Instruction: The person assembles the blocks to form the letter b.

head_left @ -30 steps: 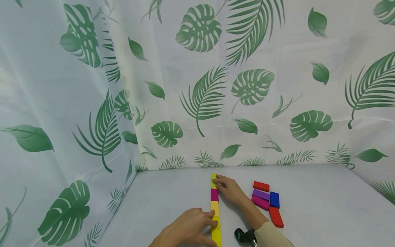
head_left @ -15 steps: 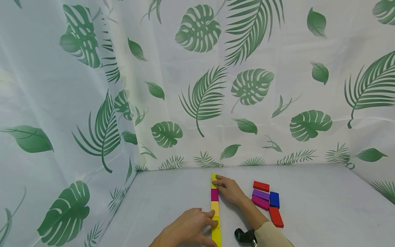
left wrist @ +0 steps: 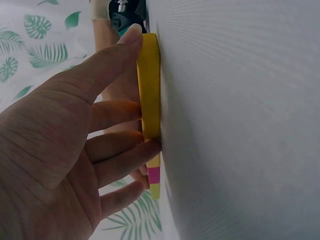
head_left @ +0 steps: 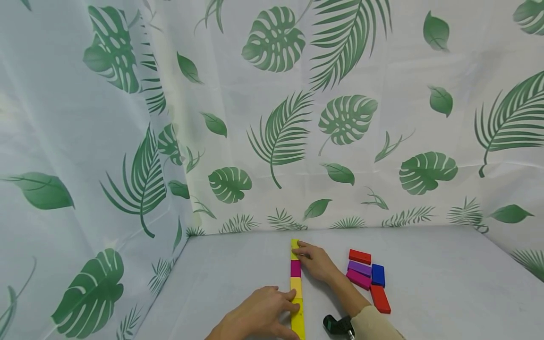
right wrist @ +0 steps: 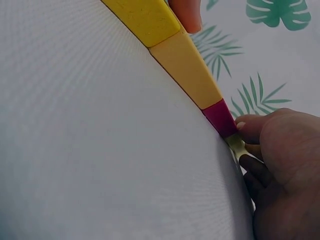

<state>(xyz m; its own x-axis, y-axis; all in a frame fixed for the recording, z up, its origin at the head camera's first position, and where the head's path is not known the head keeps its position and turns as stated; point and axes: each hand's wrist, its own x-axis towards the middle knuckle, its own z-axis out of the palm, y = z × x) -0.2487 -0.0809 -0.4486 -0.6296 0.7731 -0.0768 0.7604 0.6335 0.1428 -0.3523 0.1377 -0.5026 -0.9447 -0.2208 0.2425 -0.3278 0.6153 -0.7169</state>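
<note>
A straight row of flat blocks runs away from me on the table: a near yellow block (head_left: 299,323), a pale orange block (head_left: 296,286), a magenta block (head_left: 295,268) and a far yellow block (head_left: 294,255). My left hand (head_left: 261,309) rests on the near end of the row. Its thumb lies at the near yellow block's end, with fairly straight fingers touching that block and the joint beyond. At the far end, my right hand (head_left: 316,262) holds the far yellow block between thumb and curled fingers. In the right wrist view its fingertips are partly hidden.
To the right lie loose blocks: two red, a far one (head_left: 360,256) and a near one (head_left: 380,299), a purple one (head_left: 359,268), a magenta one (head_left: 359,279) and a blue one (head_left: 378,275). A black device (head_left: 337,325) sits at my right wrist. Leaf-printed curtains (head_left: 361,198) border the table.
</note>
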